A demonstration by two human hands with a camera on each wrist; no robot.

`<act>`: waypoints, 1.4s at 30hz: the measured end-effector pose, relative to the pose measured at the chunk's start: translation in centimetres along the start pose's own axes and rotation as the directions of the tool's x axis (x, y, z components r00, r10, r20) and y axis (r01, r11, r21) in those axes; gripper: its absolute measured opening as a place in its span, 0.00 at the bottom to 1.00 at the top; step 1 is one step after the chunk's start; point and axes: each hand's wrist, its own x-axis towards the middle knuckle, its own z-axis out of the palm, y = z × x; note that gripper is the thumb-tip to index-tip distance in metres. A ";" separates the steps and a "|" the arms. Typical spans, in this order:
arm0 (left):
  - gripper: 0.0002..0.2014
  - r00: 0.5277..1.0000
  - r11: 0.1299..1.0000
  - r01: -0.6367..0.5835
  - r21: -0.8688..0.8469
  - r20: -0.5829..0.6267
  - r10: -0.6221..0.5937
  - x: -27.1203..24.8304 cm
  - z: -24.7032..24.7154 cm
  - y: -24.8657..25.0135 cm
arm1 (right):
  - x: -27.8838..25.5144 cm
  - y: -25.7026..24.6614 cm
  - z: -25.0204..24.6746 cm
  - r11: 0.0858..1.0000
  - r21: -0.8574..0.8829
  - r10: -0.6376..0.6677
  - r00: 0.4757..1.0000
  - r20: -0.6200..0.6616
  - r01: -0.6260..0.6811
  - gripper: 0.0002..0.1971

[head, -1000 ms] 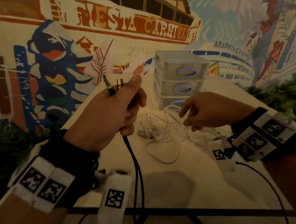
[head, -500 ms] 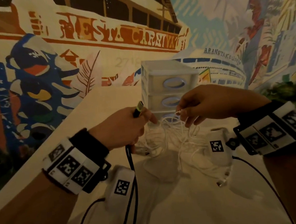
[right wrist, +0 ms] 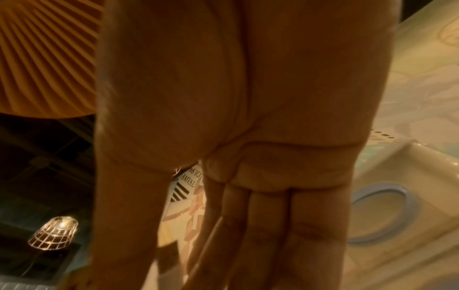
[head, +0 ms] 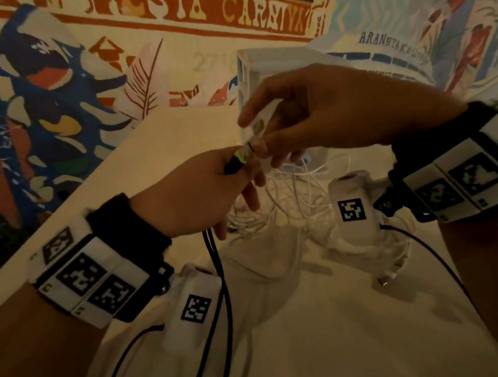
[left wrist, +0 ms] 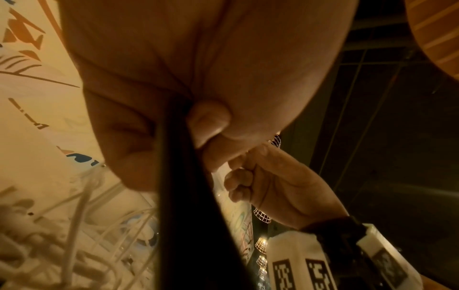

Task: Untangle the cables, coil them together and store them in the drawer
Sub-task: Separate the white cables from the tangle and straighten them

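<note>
Head view: left hand (head: pixel 193 193) grips the black cable (head: pixel 220 285) ends, right hand (head: pixel 319 111) pinches a white plug (head: pixel 261 123); best align ends evenly before coiling.

Black cable (head: pixel 219 285), green-banded plug (head: pixel 242 157). White cables (head: pixel 295 196) tangled. Drawer unit (head: pixel 263 65) white, blue ring handles. Surface (head: pixel 331 332) cream.

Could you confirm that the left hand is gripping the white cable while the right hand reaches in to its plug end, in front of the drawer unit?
Not quite: the left hand grips the black cable, not the white one. The head view shows it hanging dark from that hand, while the white cables lie tangled on the table. The rest holds: the right hand reaches to its plug end, before the drawer unit.
</note>
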 end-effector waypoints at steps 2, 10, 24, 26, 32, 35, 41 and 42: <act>0.17 0.999 0.999 0.028 -0.027 -0.033 -0.029 0.0 -0.1 -0.1 | 0.1 0.5 0.3 0.997 -0.011 0.077 0.993 0.093 -0.076 0.23; 0.16 0.989 0.994 0.027 -0.104 -0.144 -0.042 -0.3 -0.5 0.0 | 1.9 3.1 2.7 0.800 -0.571 0.291 0.952 0.099 -0.185 0.25; 0.15 0.950 0.955 -0.117 -0.271 -0.311 0.028 -1.0 -0.8 1.0 | 1.6 4.0 2.1 0.791 -0.588 0.194 0.981 -0.021 -0.169 0.16; 0.14 0.947 0.953 -0.143 -0.266 -0.317 0.053 -1.1 -0.8 1.0 | 1.6 3.3 2.5 0.810 -0.582 0.092 0.996 0.006 -0.071 0.22; 0.14 0.952 0.960 -0.194 -0.200 -0.276 0.134 -1.5 -0.7 1.3 | 2.5 2.7 3.5 0.805 -0.593 0.026 0.998 0.062 0.015 0.16; 0.13 0.958 0.964 -0.188 -0.190 -0.251 0.138 -1.5 -0.7 1.3 | 2.5 3.9 2.9 0.796 -0.604 0.106 0.992 0.069 -0.043 0.15; 0.18 0.968 0.978 -0.060 -0.199 -0.251 0.008 -1.0 -0.7 0.6 | 1.8 4.2 0.3 0.899 -0.435 0.038 0.998 -0.049 -0.056 0.10; 0.17 0.973 0.983 -0.046 -0.179 -0.230 0.004 -0.9 -0.7 0.4 | 1.8 4.0 0.0 0.908 -0.416 0.022 0.997 -0.076 -0.051 0.11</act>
